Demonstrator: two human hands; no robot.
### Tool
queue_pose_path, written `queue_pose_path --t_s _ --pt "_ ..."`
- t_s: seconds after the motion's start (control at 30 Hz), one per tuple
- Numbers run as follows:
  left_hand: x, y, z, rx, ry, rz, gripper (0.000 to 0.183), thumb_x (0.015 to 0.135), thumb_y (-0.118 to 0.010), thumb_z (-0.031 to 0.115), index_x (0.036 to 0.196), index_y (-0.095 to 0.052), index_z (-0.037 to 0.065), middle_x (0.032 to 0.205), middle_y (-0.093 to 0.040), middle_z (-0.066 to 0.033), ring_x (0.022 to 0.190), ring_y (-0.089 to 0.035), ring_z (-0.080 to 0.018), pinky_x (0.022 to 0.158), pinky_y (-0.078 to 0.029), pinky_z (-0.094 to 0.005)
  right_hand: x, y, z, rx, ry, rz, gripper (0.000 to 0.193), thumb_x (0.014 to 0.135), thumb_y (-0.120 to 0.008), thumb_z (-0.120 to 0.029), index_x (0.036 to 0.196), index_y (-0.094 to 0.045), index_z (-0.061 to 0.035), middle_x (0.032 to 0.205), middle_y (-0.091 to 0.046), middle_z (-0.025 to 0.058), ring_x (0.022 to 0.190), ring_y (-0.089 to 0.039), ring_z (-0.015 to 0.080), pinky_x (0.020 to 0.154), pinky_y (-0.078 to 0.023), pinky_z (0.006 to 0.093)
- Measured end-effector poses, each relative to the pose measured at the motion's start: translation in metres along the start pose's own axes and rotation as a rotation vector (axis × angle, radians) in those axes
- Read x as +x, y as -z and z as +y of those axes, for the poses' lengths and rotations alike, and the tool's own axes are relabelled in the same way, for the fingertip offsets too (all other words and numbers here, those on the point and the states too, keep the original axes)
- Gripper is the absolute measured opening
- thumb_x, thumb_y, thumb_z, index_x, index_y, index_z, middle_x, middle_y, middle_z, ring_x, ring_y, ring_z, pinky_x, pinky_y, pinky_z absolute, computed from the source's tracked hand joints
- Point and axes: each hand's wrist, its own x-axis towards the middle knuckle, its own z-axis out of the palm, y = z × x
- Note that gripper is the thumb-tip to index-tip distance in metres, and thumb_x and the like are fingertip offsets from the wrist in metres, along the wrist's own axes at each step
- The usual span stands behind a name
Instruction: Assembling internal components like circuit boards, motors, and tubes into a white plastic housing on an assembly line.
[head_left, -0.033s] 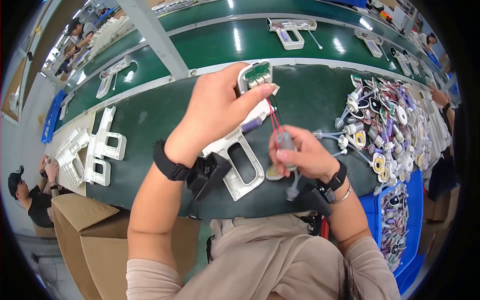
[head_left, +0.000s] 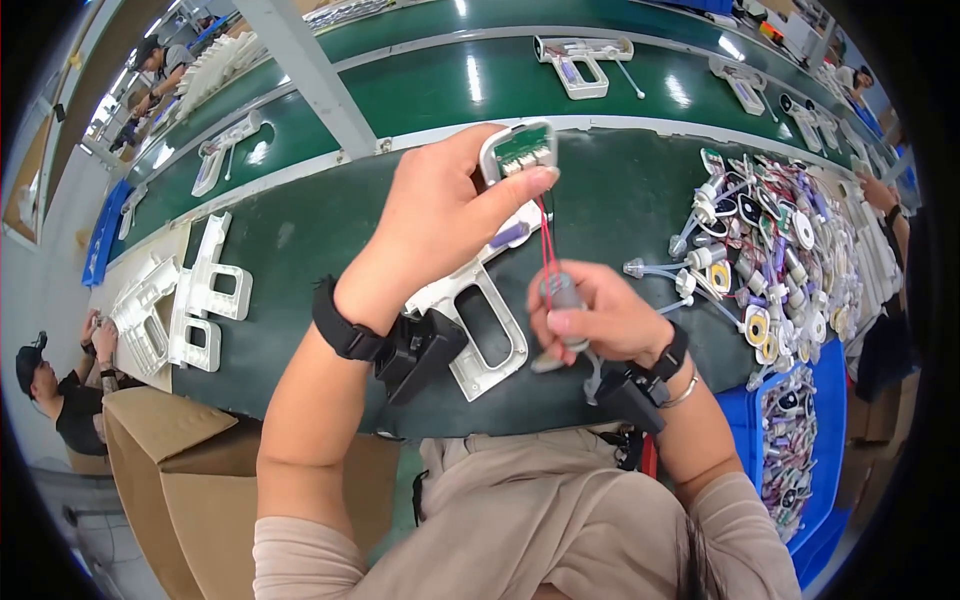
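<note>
My left hand (head_left: 435,195) is closed on a white cover with a green circuit board (head_left: 522,150) inside it, thumb pressed along its lower edge. Red wires (head_left: 546,235) run from the board down to a grey cylindrical motor (head_left: 562,294). That motor is in my right hand (head_left: 610,315), fingers wrapped round it; a clear tube end (head_left: 592,378) hangs below. Beneath both hands, a white pistol-shaped housing half (head_left: 490,360) lies on the dark green mat, a purple part (head_left: 508,236) at its upper end. My left hand hides some of the housing.
To the right lies a heap of wired motor assemblies (head_left: 770,250), with a blue bin (head_left: 830,440) of more below it. More white housing halves (head_left: 212,290) lie at left, near a cardboard box (head_left: 170,420). Beyond runs a green conveyor (head_left: 430,85). A co-worker (head_left: 75,395) sits far left.
My right hand has shifted slightly left and down with the motor. The cover with the board has tilted and moved a little to the right in my left hand.
</note>
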Motion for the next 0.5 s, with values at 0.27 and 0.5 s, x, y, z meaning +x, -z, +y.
queue_pose_path --t_s 0.27,0.5 --pt "-0.051 0.004 0.002 -0.599 -0.268 0.075 0.031 0.083 -0.07 0.008 0.11 -0.062 -0.005 0.099 -0.066 -0.0088 0.088 -0.06 -0.012 0.079 -0.049 -0.0267 0.022 -0.026 0.012 -0.748 0.629 0.42 0.065 0.077 -0.069 -0.005 0.136 -0.043 -0.005 0.086 -0.064 0.0055 0.067 -0.062 0.016 0.058 -0.049 0.0287" --pt "-0.119 -0.024 -0.078 -0.565 0.18 0.547 0.021 0.088 -0.065 0.003 0.106 -0.057 -0.004 0.101 -0.064 -0.0076 0.089 -0.06 -0.0108 0.076 -0.05 -0.0246 0.046 -0.007 -0.01 -1.824 0.486 0.289 0.061 0.069 -0.065 -0.007 0.128 -0.054 -0.0145 0.074 -0.062 0.0079 0.07 -0.061 0.0279 0.063 -0.046 0.0387"
